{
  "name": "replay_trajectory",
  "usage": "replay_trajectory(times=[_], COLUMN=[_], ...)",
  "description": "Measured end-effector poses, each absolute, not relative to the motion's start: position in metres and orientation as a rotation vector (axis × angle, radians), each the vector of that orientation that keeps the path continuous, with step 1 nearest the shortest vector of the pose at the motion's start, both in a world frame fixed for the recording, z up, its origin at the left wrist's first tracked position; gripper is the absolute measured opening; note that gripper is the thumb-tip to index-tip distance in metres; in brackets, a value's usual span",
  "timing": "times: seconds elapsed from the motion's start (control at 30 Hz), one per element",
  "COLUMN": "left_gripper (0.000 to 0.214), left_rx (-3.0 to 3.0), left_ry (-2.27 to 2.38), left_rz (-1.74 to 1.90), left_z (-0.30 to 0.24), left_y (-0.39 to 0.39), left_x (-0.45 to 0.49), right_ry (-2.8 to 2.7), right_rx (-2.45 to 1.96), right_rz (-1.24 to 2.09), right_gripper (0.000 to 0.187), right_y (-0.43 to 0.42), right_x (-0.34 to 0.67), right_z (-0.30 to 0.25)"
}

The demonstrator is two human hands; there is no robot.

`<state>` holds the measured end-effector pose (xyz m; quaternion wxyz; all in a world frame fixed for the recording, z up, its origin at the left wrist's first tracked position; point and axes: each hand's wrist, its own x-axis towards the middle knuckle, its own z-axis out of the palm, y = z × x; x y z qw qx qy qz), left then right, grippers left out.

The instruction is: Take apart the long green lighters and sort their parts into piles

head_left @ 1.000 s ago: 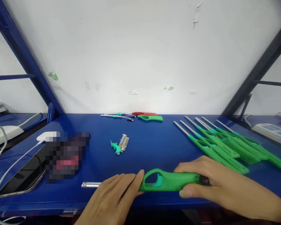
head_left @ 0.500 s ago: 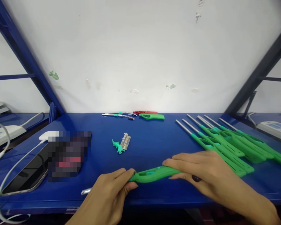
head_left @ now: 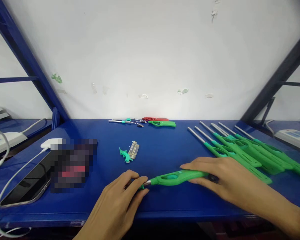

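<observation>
On the blue metal table [head_left: 165, 146], a row of green plastic long-nosed lighters [head_left: 240, 154] lies at the right and a black phone [head_left: 25, 186] at the left. Near the front edge, 1 green plastic lighter with a silver tube [head_left: 176, 177] lies flat. The right hand [head_left: 222, 176] grasps its handle and the left hand [head_left: 122, 196] pinches its tube end.

Row of green lighters [head_left: 250, 157] at right; phone [head_left: 27, 188] at left; teal trigger piece [head_left: 125, 155] at centre

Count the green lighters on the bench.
8: the held lighter between left hand and right hand; the back lighter near the wall; six in the right row, overlapping, so some may hide.
</observation>
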<state>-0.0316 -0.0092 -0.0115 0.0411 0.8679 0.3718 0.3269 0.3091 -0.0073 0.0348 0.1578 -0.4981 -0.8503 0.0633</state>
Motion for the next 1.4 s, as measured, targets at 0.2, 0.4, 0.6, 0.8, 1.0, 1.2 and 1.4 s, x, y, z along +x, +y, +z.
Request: replay_trajectory(times=[0.2,0.4,0.6,0.8,1.0,1.2,1.4], left_gripper=[0.023,0.02,0.024,0.018,0.014,0.014,0.014], left_rx=[2.666,2.651,2.7,2.688,2.706,2.696,2.677], left_ry=[1.082,1.1,1.14,1.11,1.087,1.088,1.085], left_rz=[0.99,0.981,0.981,0.961,0.949,0.949,0.969], left_z=[-0.012,-0.01,-0.014,-0.014,-0.01,-0.01,-0.012], left_y=[-0.007,-0.009,-0.008,-0.005,-0.003,-0.002,-0.001], left_x=[-0.032,-0.031,-0.027,-0.025,-0.025,-0.025,-0.025], right_ry=[-2.524,-2.554,-2.568,-2.487,-2.382,-2.271,-2.256], right_rx=[-1.468,-1.423,-1.376,-1.329,-1.368,-1.36,-1.295], right_rz=[0.286,0.269,0.098,0.206,0.232,0.166,0.117], right_gripper=[0.034,0.044,0.042,0.023,0.012,0.01,0.009], right_y=[-0.011,-0.017,-0.019,-0.019,-0.019,-0.018,-0.014], right_x=[0.294,0.268,0.241,0.225,0.219,0.214,0.214], right_z=[0.035,0.034,0.024,0.022,0.019,0.011,0.012])
